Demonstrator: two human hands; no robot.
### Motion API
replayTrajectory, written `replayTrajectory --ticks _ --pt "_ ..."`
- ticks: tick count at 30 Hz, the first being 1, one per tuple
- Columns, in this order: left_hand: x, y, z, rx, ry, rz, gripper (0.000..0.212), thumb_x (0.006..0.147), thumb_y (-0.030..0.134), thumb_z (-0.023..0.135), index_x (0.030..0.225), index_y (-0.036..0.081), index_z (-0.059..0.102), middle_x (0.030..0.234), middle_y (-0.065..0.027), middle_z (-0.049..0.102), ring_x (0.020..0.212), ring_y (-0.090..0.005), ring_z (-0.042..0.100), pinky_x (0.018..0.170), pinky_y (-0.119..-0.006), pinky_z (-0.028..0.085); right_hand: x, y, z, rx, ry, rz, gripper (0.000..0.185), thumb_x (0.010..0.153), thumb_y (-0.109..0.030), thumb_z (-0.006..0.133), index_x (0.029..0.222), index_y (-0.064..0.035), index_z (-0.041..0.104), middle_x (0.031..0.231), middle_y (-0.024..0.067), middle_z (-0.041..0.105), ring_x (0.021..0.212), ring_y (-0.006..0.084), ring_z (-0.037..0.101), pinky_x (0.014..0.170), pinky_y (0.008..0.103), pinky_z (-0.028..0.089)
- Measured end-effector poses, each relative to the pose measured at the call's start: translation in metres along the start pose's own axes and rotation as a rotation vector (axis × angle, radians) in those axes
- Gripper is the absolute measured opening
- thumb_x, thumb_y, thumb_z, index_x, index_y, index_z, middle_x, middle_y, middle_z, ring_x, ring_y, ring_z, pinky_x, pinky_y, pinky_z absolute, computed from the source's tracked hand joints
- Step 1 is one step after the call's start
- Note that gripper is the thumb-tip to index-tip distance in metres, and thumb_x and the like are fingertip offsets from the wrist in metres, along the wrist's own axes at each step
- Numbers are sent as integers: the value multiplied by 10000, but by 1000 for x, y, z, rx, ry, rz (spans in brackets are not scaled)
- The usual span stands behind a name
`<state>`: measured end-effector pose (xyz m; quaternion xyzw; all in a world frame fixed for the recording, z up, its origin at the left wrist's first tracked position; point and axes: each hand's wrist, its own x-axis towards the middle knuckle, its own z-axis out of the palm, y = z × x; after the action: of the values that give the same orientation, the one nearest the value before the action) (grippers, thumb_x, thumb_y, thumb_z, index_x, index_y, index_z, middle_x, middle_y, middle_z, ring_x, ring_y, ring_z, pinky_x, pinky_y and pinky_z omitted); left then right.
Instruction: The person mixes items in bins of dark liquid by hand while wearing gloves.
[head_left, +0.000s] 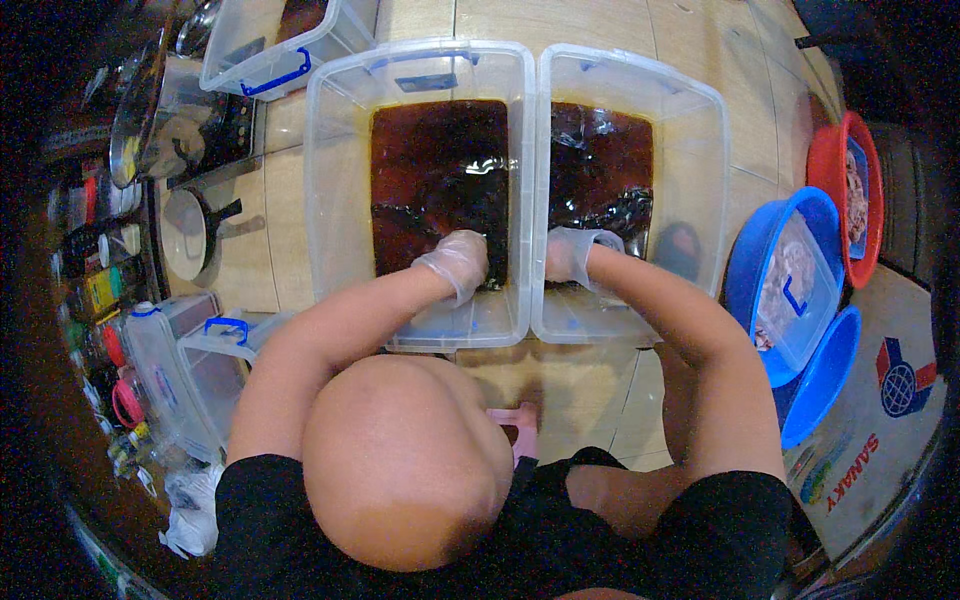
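My left hand (463, 259), in a clear disposable plastic glove, reaches into the left clear plastic storage box (341, 187). Its fingers are hidden at the dark red-brown liquid (439, 157) inside. In the adjoining right storage box (690, 180) is my right hand (574, 255), gloved the same way, low against the near inner side. Similar dark liquid (600, 150) fills part of that box, its surface rippled and shiny. The fingers of my right hand are partly hidden by the box wall and liquid, so I cannot tell whether either hand holds anything.
Rightward stand a blue basin (739, 251) and a red basin (817, 157), each with a clear container of pale pinkish pieces. A flattened cardboard sheet (870, 450) lies nearby. Leftward are a pan (186, 232), another clear box (225, 71) and cluttered kitchenware. My bent knee (405, 450) rises in front.
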<state>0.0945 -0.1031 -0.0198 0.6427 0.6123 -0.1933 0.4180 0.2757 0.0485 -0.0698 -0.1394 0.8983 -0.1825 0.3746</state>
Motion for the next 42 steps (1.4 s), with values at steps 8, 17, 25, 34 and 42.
replayTrajectory --ticks 8,17,25,34,42 --pt "79 -19 26 -173 715 53 325 899 274 618 1084 15 684 1015 -233 707 918 -395 699 841 -481 579 10 21 -34 400 545 299 213 832 -219 682 948 -52 748 960 230 721 865 406 698 813 483 585" --pt "54 -39 -116 -117 476 -327 815 899 461 656 1583 135 356 1606 -282 316 1459 -518 313 1177 -537 361 -14 78 -104 141 543 936 607 886 -203 572 1486 -167 488 1577 158 416 1400 367 457 1119 534 424" --pt "33 -119 -105 -144 402 -670 926 855 574 616 1622 180 278 1619 -338 243 1450 -552 299 1198 -547 305 -63 114 -76 147 508 1196 567 976 -232 520 1533 -177 433 1497 156 471 1340 381 499 1074 531 483" --pt "4 -105 -56 78 71 -434 313 870 226 620 1068 41 777 1210 -195 713 1117 -348 699 956 -445 559 -56 91 -24 267 -4 1070 340 969 -249 542 1199 -95 739 1364 158 648 1265 295 627 952 438 572" --pt "-13 -26 -13 299 -256 -4 236 767 158 648 908 70 816 1018 -203 756 974 -353 742 853 -425 592 -21 9 -3 131 -523 569 255 582 -228 895 827 -215 827 922 -53 780 815 117 741 666 377 613"
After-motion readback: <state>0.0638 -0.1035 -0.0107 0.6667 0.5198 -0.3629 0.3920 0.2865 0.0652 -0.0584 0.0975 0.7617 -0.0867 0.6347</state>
